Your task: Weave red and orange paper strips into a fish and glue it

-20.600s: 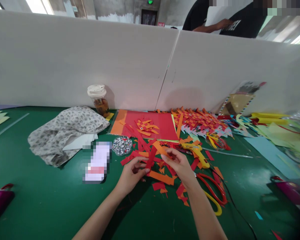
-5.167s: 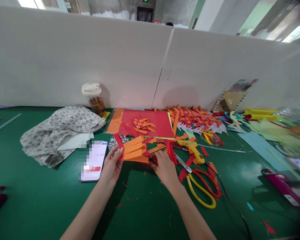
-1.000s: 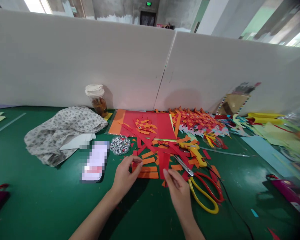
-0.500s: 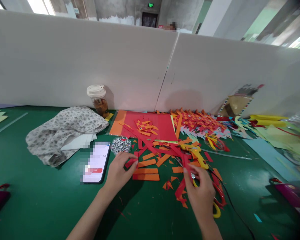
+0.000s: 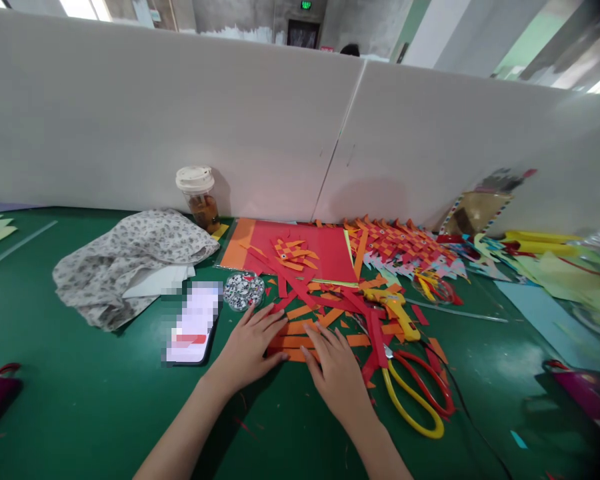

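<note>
My left hand (image 5: 250, 343) lies with fingers stretched out over the left ends of several orange paper strips (image 5: 295, 343). From the other side my right hand (image 5: 333, 363) reaches over the same strips, its fingers spread and the tips resting on or just above them. Beside the right hand, a red paper strip (image 5: 378, 339) lies across scissors (image 5: 415, 393) with red and yellow handles. A yellow glue gun (image 5: 394, 311) sits behind them. Beyond the hands, a small woven paper fish (image 5: 287, 255) rests on red paper (image 5: 325, 247).
A phone (image 5: 195, 323) and a round case of googly eyes (image 5: 243, 291) are left of the hands. Patterned cloth (image 5: 130, 267) and a lidded cup (image 5: 199, 200) stand farther back. Many woven fish (image 5: 405, 240) are piled at the right. The glue gun's cord (image 5: 467, 413) trails forward.
My right hand has let go of the red strip and moved left onto the orange strips. My left hand has opened and moved slightly right. The scissors now show fully.
</note>
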A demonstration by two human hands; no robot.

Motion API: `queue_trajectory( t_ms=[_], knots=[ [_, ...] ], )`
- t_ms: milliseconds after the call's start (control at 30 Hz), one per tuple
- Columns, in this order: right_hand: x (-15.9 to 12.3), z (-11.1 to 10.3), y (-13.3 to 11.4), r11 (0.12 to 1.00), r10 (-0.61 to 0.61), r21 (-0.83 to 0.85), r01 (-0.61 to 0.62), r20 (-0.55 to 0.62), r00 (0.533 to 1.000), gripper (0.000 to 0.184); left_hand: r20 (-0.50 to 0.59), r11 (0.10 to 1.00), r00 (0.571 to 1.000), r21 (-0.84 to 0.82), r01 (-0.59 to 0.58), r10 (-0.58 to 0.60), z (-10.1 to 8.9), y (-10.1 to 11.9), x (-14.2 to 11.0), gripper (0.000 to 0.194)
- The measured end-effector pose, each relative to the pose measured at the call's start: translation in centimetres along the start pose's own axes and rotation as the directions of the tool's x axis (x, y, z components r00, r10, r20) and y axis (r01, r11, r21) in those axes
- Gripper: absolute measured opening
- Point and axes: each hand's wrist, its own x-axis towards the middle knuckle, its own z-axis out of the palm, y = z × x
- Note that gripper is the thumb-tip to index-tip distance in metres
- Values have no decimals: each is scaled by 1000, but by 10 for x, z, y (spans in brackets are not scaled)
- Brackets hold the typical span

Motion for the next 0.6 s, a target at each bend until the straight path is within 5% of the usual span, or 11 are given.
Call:
queue_trajectory(
  t_ms=[233, 433, 600],
  knots=[
    [-6, 1, 2, 998, 20, 63, -14, -96, 995, 28, -74, 999, 997, -45, -7, 4, -2, 5, 1, 52],
    [-7, 0, 7, 991, 132, 38, -128, -148, 980, 26, -212, 997, 975, -20, -68, 63, -7, 18, 4, 27],
    [-7, 5, 11, 996, 71, -42, -79, -163, 984, 31, -125, 990, 992, 142, -1, 19, 1, 17, 2, 21]
  ],
)
